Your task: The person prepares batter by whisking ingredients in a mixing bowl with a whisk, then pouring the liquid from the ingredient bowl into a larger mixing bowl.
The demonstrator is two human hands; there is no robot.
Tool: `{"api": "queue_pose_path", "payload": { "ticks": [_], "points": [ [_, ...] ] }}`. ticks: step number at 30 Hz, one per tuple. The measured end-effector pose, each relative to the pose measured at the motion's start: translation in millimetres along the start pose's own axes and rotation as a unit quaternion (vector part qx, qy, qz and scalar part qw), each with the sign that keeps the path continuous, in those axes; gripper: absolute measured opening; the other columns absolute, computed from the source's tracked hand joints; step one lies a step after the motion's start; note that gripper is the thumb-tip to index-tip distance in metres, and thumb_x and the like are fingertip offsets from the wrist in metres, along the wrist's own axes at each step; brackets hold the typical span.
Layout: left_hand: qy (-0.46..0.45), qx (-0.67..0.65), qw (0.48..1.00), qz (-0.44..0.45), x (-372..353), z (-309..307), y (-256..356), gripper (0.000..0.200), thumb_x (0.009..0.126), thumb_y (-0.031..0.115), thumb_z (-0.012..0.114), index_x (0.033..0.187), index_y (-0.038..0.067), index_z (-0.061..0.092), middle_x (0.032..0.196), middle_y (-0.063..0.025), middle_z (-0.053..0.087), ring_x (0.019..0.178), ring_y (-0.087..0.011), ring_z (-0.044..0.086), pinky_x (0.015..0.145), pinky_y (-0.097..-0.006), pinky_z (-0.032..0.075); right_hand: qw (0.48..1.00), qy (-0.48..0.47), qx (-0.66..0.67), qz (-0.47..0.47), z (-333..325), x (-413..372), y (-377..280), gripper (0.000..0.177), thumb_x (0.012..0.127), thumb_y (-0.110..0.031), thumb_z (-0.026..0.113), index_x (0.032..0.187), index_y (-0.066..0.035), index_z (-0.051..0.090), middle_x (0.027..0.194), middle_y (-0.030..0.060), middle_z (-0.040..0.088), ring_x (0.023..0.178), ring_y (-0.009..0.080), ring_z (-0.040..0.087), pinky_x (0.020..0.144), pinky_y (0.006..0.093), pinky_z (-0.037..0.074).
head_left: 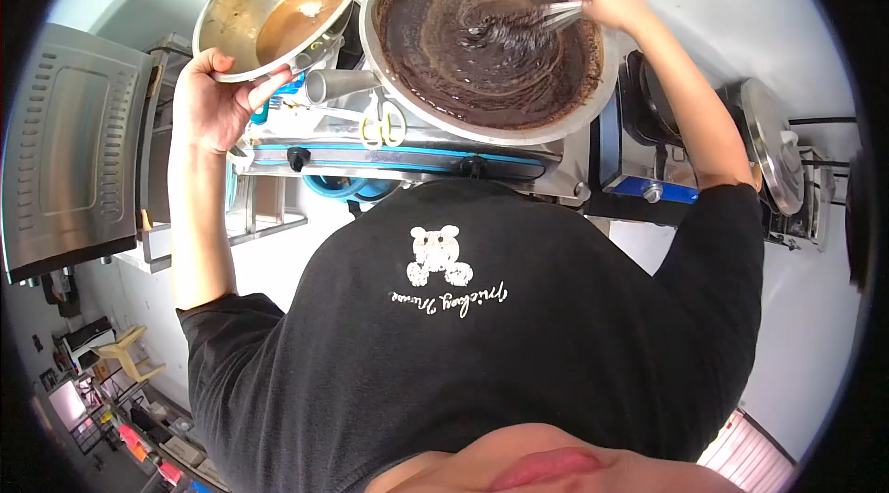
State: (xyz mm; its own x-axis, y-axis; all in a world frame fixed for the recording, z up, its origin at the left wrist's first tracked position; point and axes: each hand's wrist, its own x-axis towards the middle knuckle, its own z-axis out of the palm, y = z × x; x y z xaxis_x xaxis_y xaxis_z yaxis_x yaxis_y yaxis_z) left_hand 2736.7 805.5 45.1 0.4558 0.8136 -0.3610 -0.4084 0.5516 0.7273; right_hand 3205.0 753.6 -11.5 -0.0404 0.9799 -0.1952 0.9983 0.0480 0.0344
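My left hand (213, 109) grips the lower rim of a metal bowl (220, 12), thumb on the inside edge and fingers beneath. The bowl is tilted, with light brown liquid (298, 23) pooled inside. To its right sits a large round pan (607, 90) full of thick, dark brown mixture (435, 53). My right hand (613, 4) is closed around a wire whisk (561, 15) at the pan's right rim. The whisk's wires are sunk in the mixture, blurred by motion, and swirl rings surround them. A lighter brown streak curves across the surface.
Scissors (381, 123) with pale green handles lie beside the pan's handle (341, 86). The stove's front edge (398, 158) has black knobs. At right are another burner (662, 174), a black pan (648, 95) and a metal lid (776, 146). A steel appliance (79, 132) stands at left.
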Motion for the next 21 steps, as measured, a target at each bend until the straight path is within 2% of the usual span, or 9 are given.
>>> {"api": "queue_pose_path", "payload": {
  "ticks": [2,4,7,10,12,14,16,18,21],
  "points": [
    [-0.011,0.006,1.000,0.003,1.0,-5.0,0.4,0.043,0.070,0.005,0.038,0.107,-0.017,0.039,0.098,-0.0325,0.053,0.084,-0.0437,0.058,0.072,-0.0476,0.055,0.994,0.094,-0.028,0.052,5.7,14.9,7.7,0.018,0.071,-0.017,0.051,0.084,-0.013,0.061,0.079,0.0118,0.062,0.075,0.0303,0.060,0.064,0.0420,0.046],
    [-0.016,0.005,1.000,-0.001,0.2,-6.2,1.8,0.046,0.071,0.006,0.036,0.110,-0.016,0.034,0.103,-0.0327,0.049,0.087,-0.0443,0.056,0.073,-0.0480,0.055,0.992,0.118,-0.016,0.043,16.9,8.4,-29.1,0.023,0.072,-0.016,0.049,0.092,-0.014,0.060,0.086,0.0124,0.062,0.081,0.0287,0.060,0.069,0.0413,0.046],
    [-0.011,0.011,1.000,-0.001,0.7,-8.8,2.7,0.049,0.071,0.006,0.035,0.114,-0.016,0.029,0.108,-0.0328,0.045,0.090,-0.0448,0.055,0.074,-0.0480,0.055,0.999,0.030,0.021,-0.021,12.5,-21.5,-54.7,0.020,0.073,-0.014,0.049,0.090,-0.015,0.060,0.084,0.0120,0.062,0.081,0.0280,0.059,0.070,0.0407,0.046],
    [-0.005,0.019,1.000,0.000,1.9,-12.1,2.7,0.048,0.071,0.005,0.035,0.114,-0.016,0.030,0.109,-0.0328,0.045,0.090,-0.0446,0.055,0.074,-0.0477,0.055,0.999,-0.025,0.001,-0.022,5.2,-16.5,-7.9,0.018,0.074,-0.014,0.050,0.088,-0.014,0.060,0.080,0.0118,0.062,0.078,0.0285,0.060,0.068,0.0411,0.046],
    [-0.004,0.018,1.000,-0.003,1.9,-14.2,2.6,0.048,0.071,0.005,0.035,0.114,-0.016,0.030,0.109,-0.0329,0.045,0.091,-0.0446,0.055,0.073,-0.0477,0.055,1.000,0.008,-0.024,-0.003,1.2,0.1,9.0,0.017,0.074,-0.016,0.050,0.086,-0.014,0.061,0.078,0.0118,0.062,0.077,0.0293,0.060,0.068,0.0418,0.046],
    [0.002,0.002,1.000,-0.011,1.6,-16.2,2.5,0.049,0.071,0.005,0.035,0.115,-0.016,0.029,0.108,-0.0327,0.045,0.090,-0.0447,0.055,0.073,-0.0480,0.055,0.994,0.093,-0.025,0.042,6.5,13.9,3.3,0.019,0.075,-0.018,0.049,0.089,-0.013,0.061,0.080,0.0123,0.062,0.078,0.0299,0.060,0.068,0.0419,0.047],
    [-0.004,-0.003,1.000,-0.008,1.7,-16.5,1.9,0.049,0.071,0.005,0.035,0.115,-0.016,0.029,0.108,-0.0327,0.045,0.090,-0.0447,0.055,0.073,-0.0482,0.055,0.992,0.117,-0.001,0.056,22.8,3.7,-37.6,0.022,0.075,-0.019,0.048,0.092,-0.012,0.059,0.084,0.0127,0.062,0.082,0.0305,0.059,0.070,0.0420,0.046],
    [-0.007,-0.008,1.000,-0.005,1.3,-17.8,2.8,0.049,0.071,0.005,0.035,0.115,-0.016,0.029,0.108,-0.0326,0.046,0.089,-0.0448,0.055,0.073,-0.0484,0.055,0.997,0.070,0.041,0.020,26.4,-15.2,-57.7,0.020,0.075,-0.017,0.048,0.091,-0.012,0.059,0.086,0.0121,0.062,0.083,0.0294,0.059,0.070,0.0411,0.046],
    [-0.017,-0.016,1.000,-0.006,1.5,-18.7,2.4,0.049,0.070,0.005,0.035,0.115,-0.015,0.029,0.108,-0.0325,0.046,0.089,-0.0449,0.056,0.074,-0.0487,0.055,0.999,0.020,0.040,-0.015,0.2,-39.3,-50.1,0.020,0.074,-0.015,0.049,0.091,-0.013,0.060,0.085,0.0109,0.062,0.083,0.0283,0.059,0.070,0.0405,0.046]
  ]
}}
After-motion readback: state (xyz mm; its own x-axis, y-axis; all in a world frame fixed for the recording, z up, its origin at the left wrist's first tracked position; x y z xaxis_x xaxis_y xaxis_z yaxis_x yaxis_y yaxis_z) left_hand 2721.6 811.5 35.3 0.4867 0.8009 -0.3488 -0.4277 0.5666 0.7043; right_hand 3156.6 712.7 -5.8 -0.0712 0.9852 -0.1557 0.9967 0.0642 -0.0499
